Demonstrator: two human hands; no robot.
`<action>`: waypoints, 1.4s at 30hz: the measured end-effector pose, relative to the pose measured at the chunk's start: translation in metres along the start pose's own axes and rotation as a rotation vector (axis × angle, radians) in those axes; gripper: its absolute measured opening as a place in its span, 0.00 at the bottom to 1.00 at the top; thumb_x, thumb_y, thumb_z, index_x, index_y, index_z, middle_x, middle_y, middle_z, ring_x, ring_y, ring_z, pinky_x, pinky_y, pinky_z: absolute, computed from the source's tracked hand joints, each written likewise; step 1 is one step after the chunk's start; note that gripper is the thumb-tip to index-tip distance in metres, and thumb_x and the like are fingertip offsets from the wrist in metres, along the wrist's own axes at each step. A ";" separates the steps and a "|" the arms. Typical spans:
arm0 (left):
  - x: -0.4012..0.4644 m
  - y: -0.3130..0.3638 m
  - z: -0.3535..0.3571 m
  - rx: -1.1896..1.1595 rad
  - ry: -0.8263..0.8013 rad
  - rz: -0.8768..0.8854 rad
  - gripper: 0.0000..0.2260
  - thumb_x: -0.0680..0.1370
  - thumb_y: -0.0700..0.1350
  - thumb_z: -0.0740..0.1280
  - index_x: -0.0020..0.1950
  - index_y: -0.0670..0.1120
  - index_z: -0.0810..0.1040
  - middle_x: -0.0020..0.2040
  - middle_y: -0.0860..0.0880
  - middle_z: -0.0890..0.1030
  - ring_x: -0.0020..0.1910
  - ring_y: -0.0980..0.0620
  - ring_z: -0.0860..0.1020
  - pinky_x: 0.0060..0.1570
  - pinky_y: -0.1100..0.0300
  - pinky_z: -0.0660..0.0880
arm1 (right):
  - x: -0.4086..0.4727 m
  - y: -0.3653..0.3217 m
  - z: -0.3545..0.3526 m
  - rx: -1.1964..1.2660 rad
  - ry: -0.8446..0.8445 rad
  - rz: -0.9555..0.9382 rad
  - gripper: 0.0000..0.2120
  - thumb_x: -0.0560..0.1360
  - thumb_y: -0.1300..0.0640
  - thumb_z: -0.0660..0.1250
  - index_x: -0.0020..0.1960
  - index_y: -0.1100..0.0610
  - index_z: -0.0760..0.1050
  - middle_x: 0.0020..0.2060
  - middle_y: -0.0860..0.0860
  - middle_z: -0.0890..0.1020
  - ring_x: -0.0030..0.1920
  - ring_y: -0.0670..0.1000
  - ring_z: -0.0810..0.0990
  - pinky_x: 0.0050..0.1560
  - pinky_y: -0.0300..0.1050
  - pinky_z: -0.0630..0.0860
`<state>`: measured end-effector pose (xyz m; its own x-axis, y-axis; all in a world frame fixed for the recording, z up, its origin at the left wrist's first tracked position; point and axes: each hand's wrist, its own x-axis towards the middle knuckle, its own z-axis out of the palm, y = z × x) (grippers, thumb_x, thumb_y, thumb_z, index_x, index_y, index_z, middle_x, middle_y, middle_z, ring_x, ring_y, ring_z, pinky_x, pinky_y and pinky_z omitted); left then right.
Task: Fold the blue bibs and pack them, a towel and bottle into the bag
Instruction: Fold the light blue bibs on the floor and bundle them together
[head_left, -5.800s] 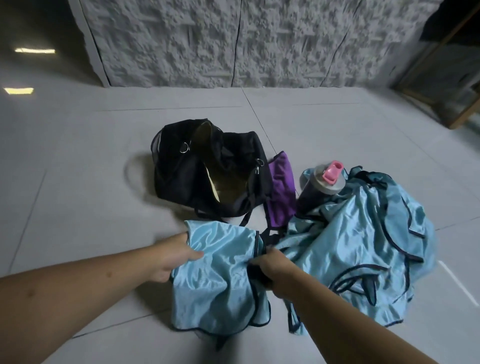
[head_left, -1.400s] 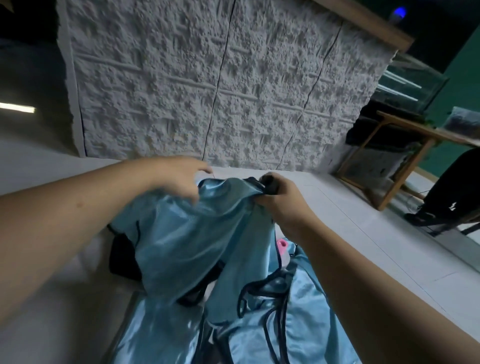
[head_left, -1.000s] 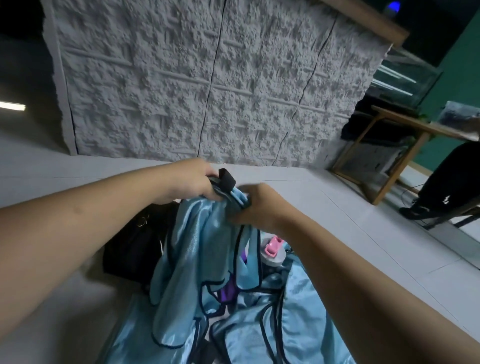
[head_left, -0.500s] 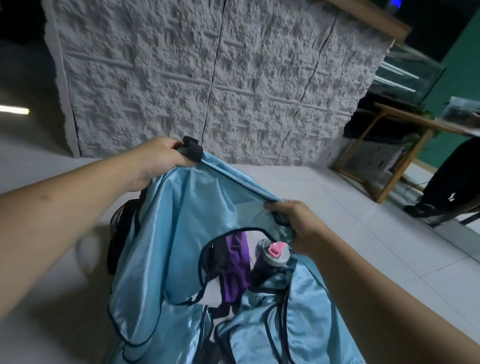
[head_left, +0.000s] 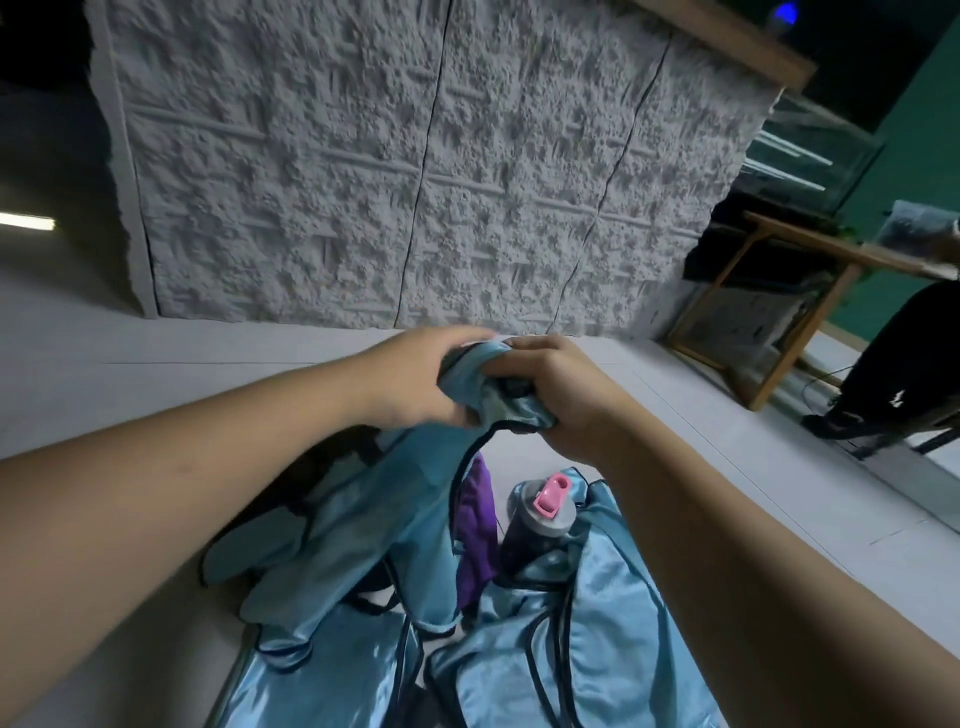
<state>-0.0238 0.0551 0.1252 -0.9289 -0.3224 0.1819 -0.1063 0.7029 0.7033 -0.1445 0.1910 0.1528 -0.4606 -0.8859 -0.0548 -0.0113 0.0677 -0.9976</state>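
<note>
Blue bib (head_left: 363, 525) held up by its top edge, both hands together at centre.

The left hand (head_left: 415, 379) and right hand (head_left: 550, 389) each clamp bunched fabric, touching; the bib hangs down and near-left, long axis vertical. Behind it the black bag (head_left: 311, 467) is mostly hidden. The purple towel (head_left: 475, 530) and the pink-capped bottle (head_left: 540, 519) stand below the right hand. More bibs (head_left: 571, 649) cover the near floor (head_left: 156, 364); open room lies left.
</note>
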 end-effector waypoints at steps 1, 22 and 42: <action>0.003 0.002 0.005 -0.053 0.014 0.026 0.30 0.71 0.41 0.80 0.71 0.54 0.76 0.61 0.55 0.83 0.58 0.56 0.81 0.58 0.62 0.78 | 0.000 -0.001 0.003 -0.020 -0.025 0.013 0.06 0.76 0.73 0.65 0.43 0.66 0.78 0.32 0.60 0.80 0.28 0.54 0.80 0.25 0.41 0.76; -0.004 0.024 -0.040 -0.771 0.082 0.032 0.09 0.82 0.38 0.64 0.56 0.45 0.83 0.46 0.48 0.87 0.44 0.51 0.85 0.47 0.58 0.83 | 0.019 0.184 0.012 -0.209 -0.022 0.893 0.27 0.69 0.43 0.70 0.61 0.61 0.81 0.56 0.58 0.85 0.56 0.62 0.85 0.58 0.61 0.79; -0.012 -0.011 -0.067 -0.857 0.412 -0.096 0.06 0.81 0.41 0.67 0.56 0.45 0.82 0.44 0.48 0.87 0.41 0.51 0.85 0.44 0.56 0.80 | 0.004 0.059 -0.091 -0.183 0.665 0.403 0.10 0.77 0.52 0.62 0.49 0.60 0.74 0.46 0.60 0.79 0.44 0.61 0.83 0.47 0.52 0.79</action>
<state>0.0127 0.0085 0.1614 -0.7145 -0.6675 0.2095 0.2721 0.0107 0.9622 -0.2275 0.2328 0.0971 -0.8923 -0.3218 -0.3166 0.1502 0.4498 -0.8804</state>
